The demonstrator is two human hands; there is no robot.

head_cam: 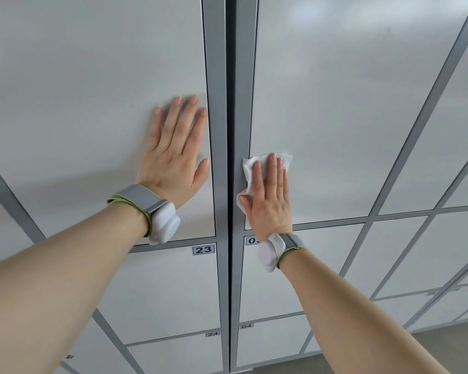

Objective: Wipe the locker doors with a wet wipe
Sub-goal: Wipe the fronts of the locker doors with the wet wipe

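Pressing on two tall locker doors, our hands work either side of the dark seam that splits the two locker banks. Our left hand (173, 160) lies flat on the left locker door (92, 103), close to that door's right edge; its grip is apart, fingers straight and spread, holding nothing. Our right hand (269, 201) lies flat on the wet wipe (250, 166), fingers straight and close together, so the grip pushes on the wipe rather than curling round it. The white wipe sits crumpled on the lower left corner of the right locker door (349, 117), and its left edge laps onto the grey frame (241, 103) beside the seam. Each wrist carries a white device on a grey band, the left wrist device (164, 225) and the right wrist device (271, 252).

Every locker we see is closed, so we cannot tell what is inside any of them. Below the left door a smaller locker bears the label 23 (203, 249), and the one under it the label 24 (213, 334). Below the right door our wrist partly hides a number plate (250, 240), and the next locker down bears the label 04 (246, 326). A strip of floor (430, 352) shows at the lower right.
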